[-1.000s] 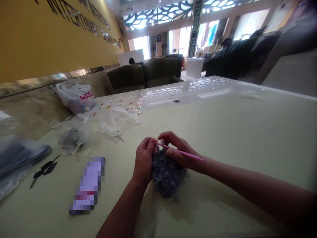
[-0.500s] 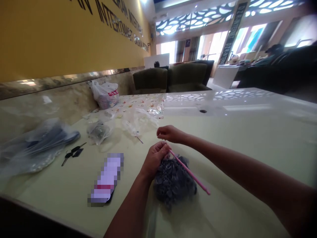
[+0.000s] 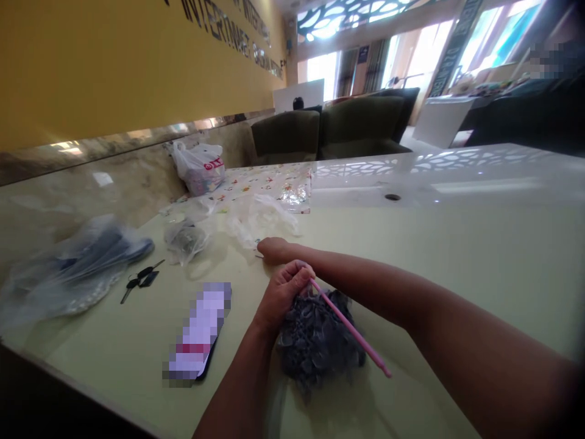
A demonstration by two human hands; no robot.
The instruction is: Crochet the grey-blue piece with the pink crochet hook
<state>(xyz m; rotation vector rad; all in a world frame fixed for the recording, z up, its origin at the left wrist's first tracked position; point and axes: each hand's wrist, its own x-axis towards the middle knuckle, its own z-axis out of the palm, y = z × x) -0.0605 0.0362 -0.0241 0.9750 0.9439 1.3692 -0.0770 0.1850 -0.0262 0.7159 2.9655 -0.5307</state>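
My left hand (image 3: 289, 286) is closed, pinching one end of a pink crochet hook (image 3: 350, 329) together with the top of a dark grey, ruffled piece of yarn work (image 3: 315, 347). The hook slants down to the right across the yarn work, its far tip free. Beyond it, my right hand (image 3: 274, 250) reaches leftward to the near edge of a thin clear plastic bag (image 3: 269, 216), by a small thin stick (image 3: 259, 256). Its fingers point away and are mostly hidden, so their grip does not show.
A phone (image 3: 198, 332), keys (image 3: 139, 280) and a clear bag with something blue inside (image 3: 86, 262) lie to the left. Behind are a small clear bag (image 3: 187, 238), a white carrier bag (image 3: 201, 167) and a patterned sheet (image 3: 260, 183). Dark armchairs (image 3: 365, 125) stand past the table.
My right hand has moved left and forward from above the yarn work to the small stick by the plastic bag. My left hand still holds the hook and yarn work. The view has shifted slightly.
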